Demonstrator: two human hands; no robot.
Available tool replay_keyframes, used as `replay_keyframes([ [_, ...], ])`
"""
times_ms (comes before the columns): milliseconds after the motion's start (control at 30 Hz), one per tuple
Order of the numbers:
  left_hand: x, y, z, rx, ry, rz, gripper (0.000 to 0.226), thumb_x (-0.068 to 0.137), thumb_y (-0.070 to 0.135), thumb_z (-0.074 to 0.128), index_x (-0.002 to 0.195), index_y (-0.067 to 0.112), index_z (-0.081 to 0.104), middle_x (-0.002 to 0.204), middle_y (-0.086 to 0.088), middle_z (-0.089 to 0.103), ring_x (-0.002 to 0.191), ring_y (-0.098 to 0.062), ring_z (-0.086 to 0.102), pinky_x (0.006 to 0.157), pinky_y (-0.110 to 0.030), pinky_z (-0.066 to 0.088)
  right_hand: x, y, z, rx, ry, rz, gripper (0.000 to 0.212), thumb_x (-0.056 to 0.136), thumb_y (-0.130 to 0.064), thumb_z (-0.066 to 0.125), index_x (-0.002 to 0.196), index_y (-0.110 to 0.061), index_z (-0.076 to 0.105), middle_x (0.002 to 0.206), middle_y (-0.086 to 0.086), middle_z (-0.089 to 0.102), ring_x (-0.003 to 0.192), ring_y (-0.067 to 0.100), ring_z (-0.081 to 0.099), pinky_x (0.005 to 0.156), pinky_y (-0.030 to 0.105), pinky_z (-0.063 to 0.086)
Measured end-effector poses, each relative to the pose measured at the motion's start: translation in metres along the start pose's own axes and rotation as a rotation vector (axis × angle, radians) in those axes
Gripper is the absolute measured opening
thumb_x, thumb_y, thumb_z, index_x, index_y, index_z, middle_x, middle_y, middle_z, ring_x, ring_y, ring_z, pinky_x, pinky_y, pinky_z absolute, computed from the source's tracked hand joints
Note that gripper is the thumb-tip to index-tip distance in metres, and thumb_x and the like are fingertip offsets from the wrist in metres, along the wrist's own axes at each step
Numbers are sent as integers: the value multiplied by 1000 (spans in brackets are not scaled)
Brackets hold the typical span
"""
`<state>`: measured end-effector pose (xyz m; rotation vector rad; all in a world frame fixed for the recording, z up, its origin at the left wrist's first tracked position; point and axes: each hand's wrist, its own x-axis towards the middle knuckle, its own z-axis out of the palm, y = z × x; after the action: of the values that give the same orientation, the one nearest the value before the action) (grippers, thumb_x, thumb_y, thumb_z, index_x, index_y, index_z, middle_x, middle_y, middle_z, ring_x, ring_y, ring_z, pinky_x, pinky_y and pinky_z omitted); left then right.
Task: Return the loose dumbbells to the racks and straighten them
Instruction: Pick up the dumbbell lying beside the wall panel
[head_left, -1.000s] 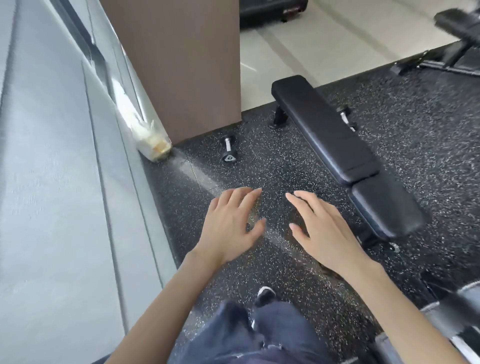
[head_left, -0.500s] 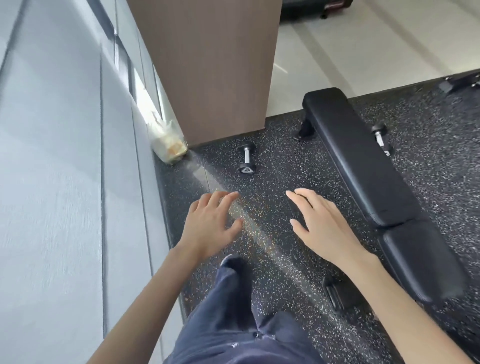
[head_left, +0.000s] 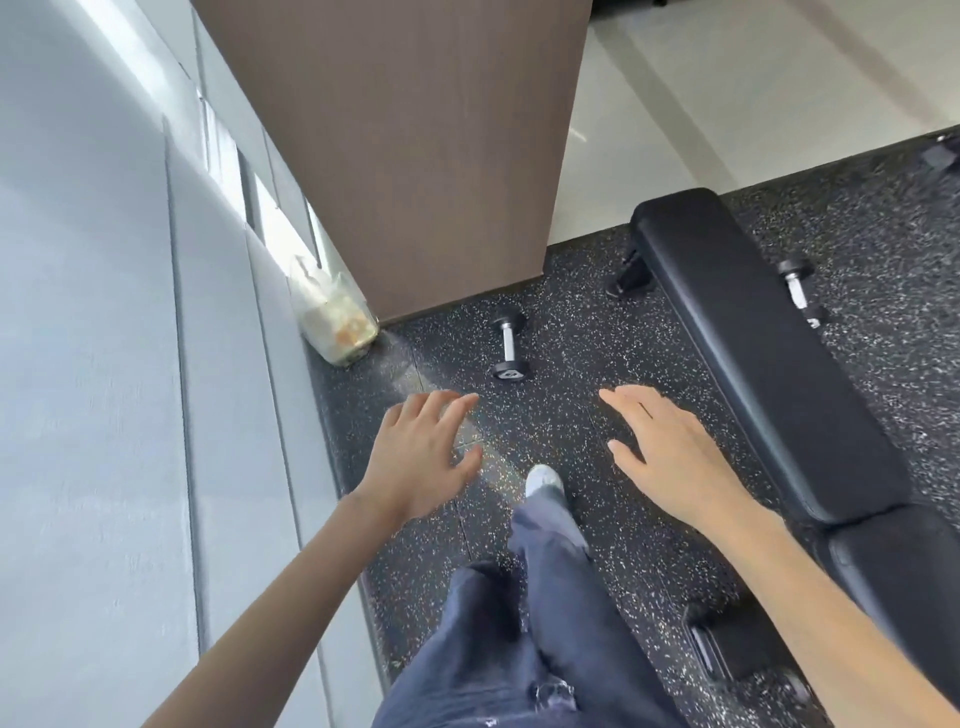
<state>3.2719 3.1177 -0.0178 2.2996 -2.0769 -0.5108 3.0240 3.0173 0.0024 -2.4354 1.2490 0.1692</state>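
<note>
Near the floor's left edge, the dumbbell looks dense and rigid, best gripped mid-handle; left hand and right hand hover empty, outspread.

Both hands, left hand and right hand, hover empty above a small dumbbell (bench beside).

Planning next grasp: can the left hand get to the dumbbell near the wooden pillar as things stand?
Probably yes. The left hand is open and empty, the dumbbell lies just ahead of it on bare floor, and the bench sits off to the right.
</note>
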Motion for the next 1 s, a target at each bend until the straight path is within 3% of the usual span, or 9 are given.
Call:
replay_keyframes([
  [367,179,-24,-4,3,-77,-6,71,83,60,20,144,24,30,142,-1,41,127,-20,38,108,-39,28,180,68,-48,-50,-35,-144,49,95,-24,47,142,-20,34,143,-4,37,126,13,41,104,31,31],
  [467,215,-38,13,18,-114,-22,67,87,57,26,144,22,29,142,-4,41,126,-22,40,107,-42,30,223,82,-42,-95,-81,-212,48,95,-24,47,141,-19,35,142,-2,39,122,13,44,104,33,32],
  [567,243,-52,40,27,-136,-40,74,81,58,16,143,21,32,138,-5,45,123,-25,43,104,-44,36,263,93,-25,-91,-99,-243,46,95,-23,47,140,-17,37,140,-1,42,119,14,47,103,34,34],
  [700,277,-76,95,9,-109,-31,71,81,55,23,136,16,45,127,-8,56,112,-28,53,96,-43,42,320,111,29,-102,-124,-278,44,94,-21,47,138,-16,40,139,-1,43,119,15,48,102,34,35],
  [1000,379,-155,311,8,-44,-38,64,81,52,35,134,17,47,126,-4,56,112,-25,54,96,-41,42,460,179,250,-119,-124,-333,44,95,-20,48,138,-20,41,142,-4,41,127,14,40,108,34,29],
])
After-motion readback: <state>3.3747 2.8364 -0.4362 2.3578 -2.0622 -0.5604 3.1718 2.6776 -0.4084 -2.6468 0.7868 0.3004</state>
